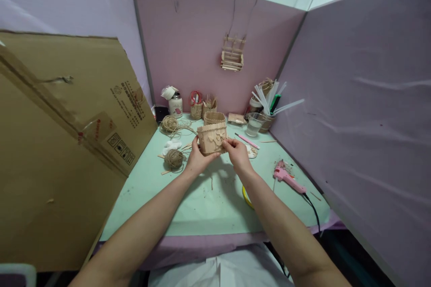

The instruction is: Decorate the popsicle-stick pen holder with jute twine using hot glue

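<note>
A small tan wooden box (209, 140) with a braided rim and raised leaf-like pieces on its front is held up over the table. My left hand (198, 160) grips it from the left side and underneath, thumb up along its side. At the lower right of its front, my right hand (235, 150) is closed in a pinch; whatever lies between the fingertips is too small to make out. Just behind the box stands a similar woven container (214, 118). A pink pen (247, 141) lies beyond my right hand.
A pink glue gun (289, 178) with a black cord lies at the right. Twine balls (174, 159) sit at the left. A clear cup (255, 124) stands near a holder with white sticks (269, 96). A large cardboard sheet (67, 152) leans at the left; a yellow ring (247, 197) is partly under my right forearm.
</note>
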`<action>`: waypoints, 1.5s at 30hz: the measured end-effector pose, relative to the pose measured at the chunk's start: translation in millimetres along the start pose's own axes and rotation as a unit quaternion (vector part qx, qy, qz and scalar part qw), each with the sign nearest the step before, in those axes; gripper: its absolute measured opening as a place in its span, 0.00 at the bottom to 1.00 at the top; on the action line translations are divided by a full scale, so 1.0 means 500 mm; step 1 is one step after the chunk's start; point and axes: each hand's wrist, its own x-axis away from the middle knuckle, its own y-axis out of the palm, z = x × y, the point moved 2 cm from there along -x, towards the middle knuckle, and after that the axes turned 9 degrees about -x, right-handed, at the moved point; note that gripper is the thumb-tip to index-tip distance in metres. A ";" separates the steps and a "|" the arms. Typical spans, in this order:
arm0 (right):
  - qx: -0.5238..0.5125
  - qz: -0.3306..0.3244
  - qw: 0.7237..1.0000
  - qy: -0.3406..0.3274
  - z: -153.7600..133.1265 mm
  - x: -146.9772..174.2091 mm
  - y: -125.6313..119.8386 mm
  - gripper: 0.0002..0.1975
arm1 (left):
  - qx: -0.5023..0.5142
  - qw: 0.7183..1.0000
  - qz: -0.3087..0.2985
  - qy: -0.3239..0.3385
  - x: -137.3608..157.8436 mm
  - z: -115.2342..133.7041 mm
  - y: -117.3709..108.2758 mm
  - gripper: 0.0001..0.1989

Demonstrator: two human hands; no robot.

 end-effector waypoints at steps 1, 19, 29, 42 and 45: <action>0.010 0.004 1.000 -0.008 0.001 0.001 0.000 0.15 | -0.003 1.000 -0.001 -0.001 0.000 0.000 0.000 0.58; 0.147 0.098 0.980 -0.097 0.002 0.007 0.004 0.10 | 0.034 0.999 0.000 -0.001 -0.003 -0.004 0.004 0.58; 0.113 0.120 0.981 -0.101 0.005 0.015 0.009 0.12 | 0.057 0.998 -0.017 0.002 0.000 0.004 0.004 0.57; 0.117 0.092 0.984 -0.093 -0.016 0.004 -0.028 0.19 | 0.077 0.997 -0.030 -0.012 0.003 0.007 0.003 0.56; 0.122 0.094 0.984 -0.085 -0.008 0.005 -0.027 0.22 | 0.081 0.996 -0.037 -0.015 0.003 0.008 0.003 0.58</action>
